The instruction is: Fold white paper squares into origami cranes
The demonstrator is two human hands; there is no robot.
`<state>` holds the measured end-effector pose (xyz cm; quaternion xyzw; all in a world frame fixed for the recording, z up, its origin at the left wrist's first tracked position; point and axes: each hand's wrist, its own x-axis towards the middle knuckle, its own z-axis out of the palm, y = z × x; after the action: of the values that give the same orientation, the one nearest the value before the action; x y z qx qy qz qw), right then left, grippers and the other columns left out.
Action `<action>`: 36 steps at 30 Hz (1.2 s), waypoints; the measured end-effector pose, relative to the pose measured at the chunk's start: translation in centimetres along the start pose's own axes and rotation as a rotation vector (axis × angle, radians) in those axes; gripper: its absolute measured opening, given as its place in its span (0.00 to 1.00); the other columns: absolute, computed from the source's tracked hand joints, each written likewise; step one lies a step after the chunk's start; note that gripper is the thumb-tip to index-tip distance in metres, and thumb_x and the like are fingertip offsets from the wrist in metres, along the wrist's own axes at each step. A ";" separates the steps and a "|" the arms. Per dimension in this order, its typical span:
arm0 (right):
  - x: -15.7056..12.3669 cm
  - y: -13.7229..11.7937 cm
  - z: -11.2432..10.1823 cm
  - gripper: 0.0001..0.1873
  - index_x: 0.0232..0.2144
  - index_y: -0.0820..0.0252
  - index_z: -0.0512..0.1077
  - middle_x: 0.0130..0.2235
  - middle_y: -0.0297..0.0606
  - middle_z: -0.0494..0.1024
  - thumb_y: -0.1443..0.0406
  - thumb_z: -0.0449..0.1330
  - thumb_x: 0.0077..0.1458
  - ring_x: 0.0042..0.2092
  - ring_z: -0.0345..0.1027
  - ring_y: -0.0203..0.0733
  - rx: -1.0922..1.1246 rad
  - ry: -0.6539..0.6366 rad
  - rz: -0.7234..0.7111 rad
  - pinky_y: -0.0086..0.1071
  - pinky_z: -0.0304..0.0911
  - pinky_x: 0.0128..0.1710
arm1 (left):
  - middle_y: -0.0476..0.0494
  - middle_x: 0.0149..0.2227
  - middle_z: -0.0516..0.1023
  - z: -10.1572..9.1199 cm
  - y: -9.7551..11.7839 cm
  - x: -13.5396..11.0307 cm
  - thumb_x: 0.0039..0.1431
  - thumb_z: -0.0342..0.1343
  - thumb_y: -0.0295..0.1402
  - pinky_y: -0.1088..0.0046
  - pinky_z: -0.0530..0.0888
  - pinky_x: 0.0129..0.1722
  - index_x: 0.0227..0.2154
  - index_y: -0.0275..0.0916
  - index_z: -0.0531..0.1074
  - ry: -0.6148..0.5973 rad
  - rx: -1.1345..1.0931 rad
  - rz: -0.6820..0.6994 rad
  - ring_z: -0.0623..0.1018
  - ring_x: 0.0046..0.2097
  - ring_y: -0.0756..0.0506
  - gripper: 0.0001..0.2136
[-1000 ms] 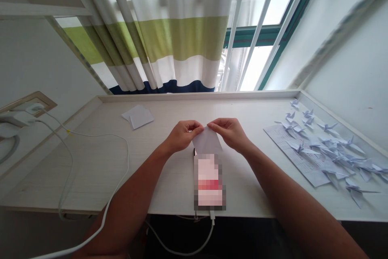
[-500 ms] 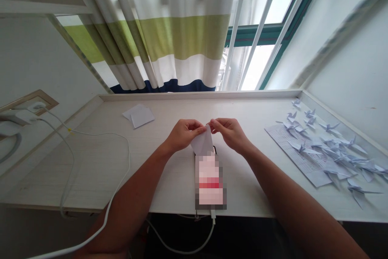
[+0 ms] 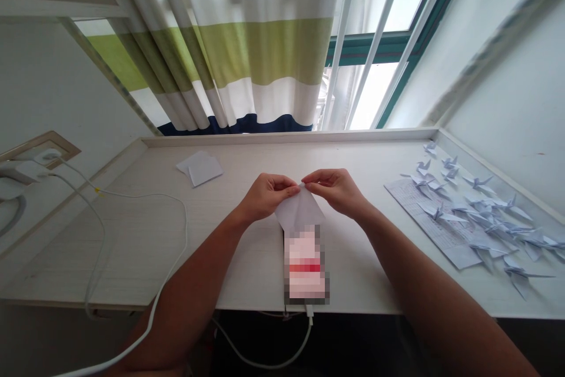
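Note:
A sheet of white paper point(image 3: 299, 209) hangs between my hands, creased down its middle and spread to both sides from a narrow top corner. My left hand point(image 3: 273, 193) pinches it near that top corner from the left. From the right, my right hand point(image 3: 338, 190) grips the same corner between thumb and fingers, with its fingertips close to the left ones. Just below the paper, a phone point(image 3: 304, 265) with a blurred screen lies on the white desk point(image 3: 247, 283); the sheet covers its far end.
Several folded paper cranes point(image 3: 489, 218) lie at the right, some on a written sheet point(image 3: 435, 230). Square papers point(image 3: 205, 171) rest at the back left. A white cable point(image 3: 187, 218) crosses the left side from the wall socket point(image 3: 39, 159). Another cable point(image 3: 309, 313) plugs into the phone.
The paper has widened to the right, showing a second side and a middle crease. My right hand has shifted slightly left and now pinches the top corner. The camera view moved a little.

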<state>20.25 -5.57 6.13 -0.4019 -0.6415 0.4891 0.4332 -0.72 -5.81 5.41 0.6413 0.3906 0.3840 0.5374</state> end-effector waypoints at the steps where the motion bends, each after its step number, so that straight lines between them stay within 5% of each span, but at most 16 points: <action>1: 0.0 0.0 0.0 0.10 0.33 0.60 0.82 0.35 0.42 0.83 0.59 0.69 0.50 0.37 0.76 0.45 0.009 0.000 0.003 0.38 0.71 0.38 | 0.40 0.33 0.83 0.0 0.0 0.0 0.55 0.66 0.45 0.73 0.74 0.30 0.35 0.35 0.82 -0.003 -0.013 -0.011 0.80 0.33 0.45 0.16; 21: 0.1 -0.2 0.4 0.11 0.30 0.61 0.82 0.30 0.38 0.82 0.69 0.59 0.48 0.36 0.74 0.42 0.039 -0.028 0.037 0.38 0.69 0.43 | 0.42 0.31 0.83 0.6 0.5 0.0 0.51 0.68 0.42 0.73 0.74 0.32 0.30 0.35 0.81 0.134 0.038 0.025 0.80 0.32 0.46 0.13; 25: 0.1 0.1 0.4 0.08 0.30 0.61 0.81 0.31 0.39 0.82 0.64 0.63 0.52 0.36 0.74 0.42 0.011 -0.039 0.028 0.37 0.69 0.41 | 0.42 0.31 0.83 0.7 0.7 -0.2 0.50 0.69 0.42 0.73 0.74 0.32 0.29 0.35 0.80 0.137 0.043 0.017 0.80 0.32 0.46 0.13; 36: 0.5 1.5 0.4 0.17 0.33 0.60 0.78 0.32 0.39 0.79 0.52 0.60 0.60 0.35 0.71 0.41 -0.081 -0.078 -0.038 0.36 0.69 0.38 | 0.39 0.35 0.84 -0.3 0.5 -0.1 0.57 0.62 0.44 0.73 0.72 0.30 0.35 0.33 0.82 0.042 0.090 -0.068 0.80 0.33 0.44 0.16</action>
<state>19.82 -4.96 4.69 -0.3876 -0.6845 0.4699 0.4005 -0.94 -5.84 5.91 0.6429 0.4404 0.3608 0.5125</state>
